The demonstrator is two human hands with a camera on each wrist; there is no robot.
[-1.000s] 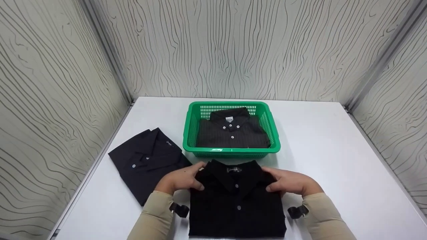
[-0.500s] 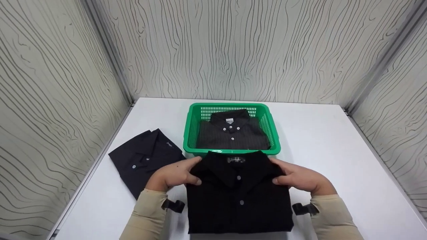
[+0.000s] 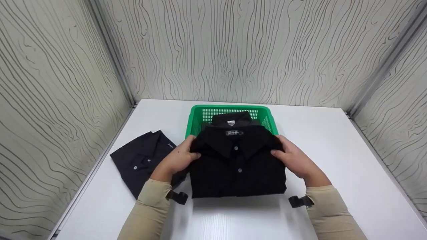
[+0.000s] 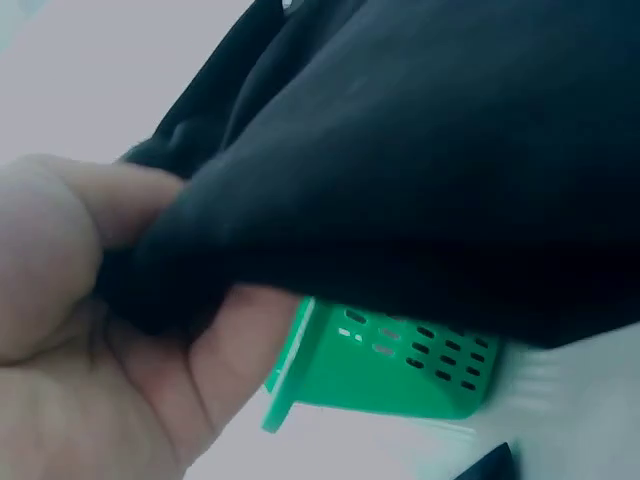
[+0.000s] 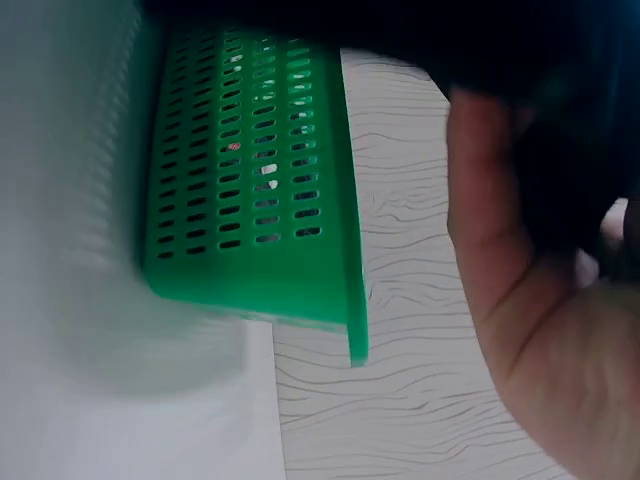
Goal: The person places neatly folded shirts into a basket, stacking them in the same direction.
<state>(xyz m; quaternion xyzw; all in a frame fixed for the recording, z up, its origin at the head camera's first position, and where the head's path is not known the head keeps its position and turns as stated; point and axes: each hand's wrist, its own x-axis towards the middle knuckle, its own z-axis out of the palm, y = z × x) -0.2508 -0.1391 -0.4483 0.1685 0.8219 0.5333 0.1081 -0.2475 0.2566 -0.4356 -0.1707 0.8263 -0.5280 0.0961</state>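
A folded black shirt (image 3: 238,166) with a collar and pale buttons is held up between both hands, raised off the table. My left hand (image 3: 178,158) grips its left side near the collar, thumb on top and fingers underneath, as the left wrist view shows. On the opposite side my right hand (image 3: 295,158) pinches it the same way. The shirt overlaps the front of a green basket (image 3: 190,125) in the head view. Inside the basket lies a dark striped folded shirt (image 3: 230,118), mostly hidden now with only its collar part showing.
Left of the basket, a navy folded shirt (image 3: 140,163) lies at an angle on the white table (image 3: 327,150), partly behind the left hand. Wood-grain patterned panels (image 3: 213,50) enclose the table at the back and both sides.
Both hands have lifted the black shirt from the table and carried it forward, so it now covers the basket's front rim. The navy shirt has stayed put.
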